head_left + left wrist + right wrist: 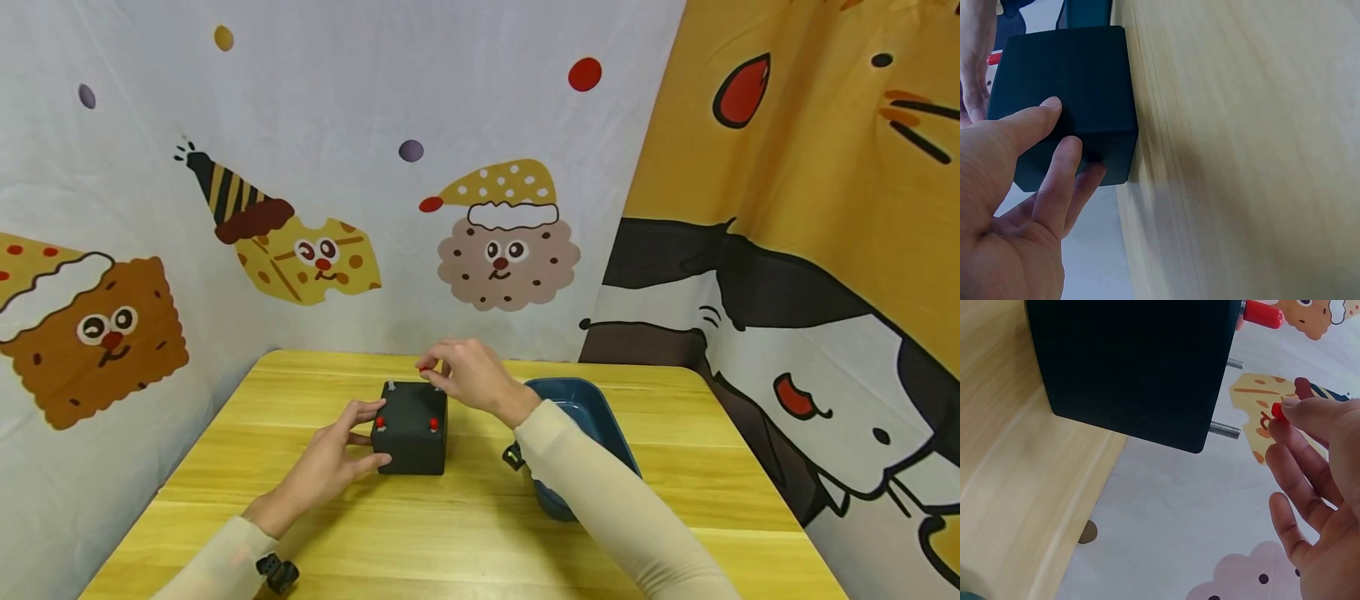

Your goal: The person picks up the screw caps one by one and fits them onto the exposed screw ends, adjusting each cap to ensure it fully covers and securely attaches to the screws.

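Observation:
A black box (411,450) stands on the table, with metal threaded studs (1225,430) rising from its top corners. Red caps cover the two near studs, one at the near left (380,422) and one at the near right (434,424). Both far studs are bare. My left hand (330,454) holds the box at its left side, thumb against the front face and fingers along the left face. Between thumb and forefinger my right hand (476,379) pinches a small red cap (1278,411), just off the end of the far right stud.
To the right of the box lies a dark blue tray (609,421), partly covered by my right forearm. What it holds is hidden. Behind the wooden table (480,542) hangs a cartoon-printed cloth (337,100), close to its far edge.

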Tool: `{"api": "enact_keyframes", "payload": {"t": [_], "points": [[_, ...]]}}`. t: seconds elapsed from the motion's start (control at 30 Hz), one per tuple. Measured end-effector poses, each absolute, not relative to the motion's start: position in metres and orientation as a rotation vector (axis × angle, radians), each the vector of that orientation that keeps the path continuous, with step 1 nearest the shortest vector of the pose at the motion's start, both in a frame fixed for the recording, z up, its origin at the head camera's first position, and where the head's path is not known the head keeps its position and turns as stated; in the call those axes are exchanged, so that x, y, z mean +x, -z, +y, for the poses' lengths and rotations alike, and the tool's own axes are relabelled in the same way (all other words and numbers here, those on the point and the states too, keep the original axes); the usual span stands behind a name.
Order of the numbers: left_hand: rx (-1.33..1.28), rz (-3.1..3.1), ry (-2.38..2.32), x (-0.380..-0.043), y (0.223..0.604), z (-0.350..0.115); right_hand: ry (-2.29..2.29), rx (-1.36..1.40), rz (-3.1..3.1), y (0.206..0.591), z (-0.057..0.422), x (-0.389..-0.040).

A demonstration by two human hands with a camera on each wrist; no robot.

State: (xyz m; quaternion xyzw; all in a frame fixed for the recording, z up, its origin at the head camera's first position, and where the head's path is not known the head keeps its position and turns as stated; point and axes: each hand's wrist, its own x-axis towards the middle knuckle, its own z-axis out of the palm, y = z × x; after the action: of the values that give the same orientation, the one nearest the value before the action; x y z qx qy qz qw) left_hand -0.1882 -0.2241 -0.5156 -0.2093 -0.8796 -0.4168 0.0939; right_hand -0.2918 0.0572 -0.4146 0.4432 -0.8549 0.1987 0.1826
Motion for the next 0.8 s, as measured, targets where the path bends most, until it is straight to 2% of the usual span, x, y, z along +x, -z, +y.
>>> {"api": "enact_keyframes", "payload": {"t": [0.8], "points": [[-0.629,-2.597,1.237,-0.190,0.519,-0.225,-0.569,1.245,-2.491,0.416,0.045,-0.301]]}}
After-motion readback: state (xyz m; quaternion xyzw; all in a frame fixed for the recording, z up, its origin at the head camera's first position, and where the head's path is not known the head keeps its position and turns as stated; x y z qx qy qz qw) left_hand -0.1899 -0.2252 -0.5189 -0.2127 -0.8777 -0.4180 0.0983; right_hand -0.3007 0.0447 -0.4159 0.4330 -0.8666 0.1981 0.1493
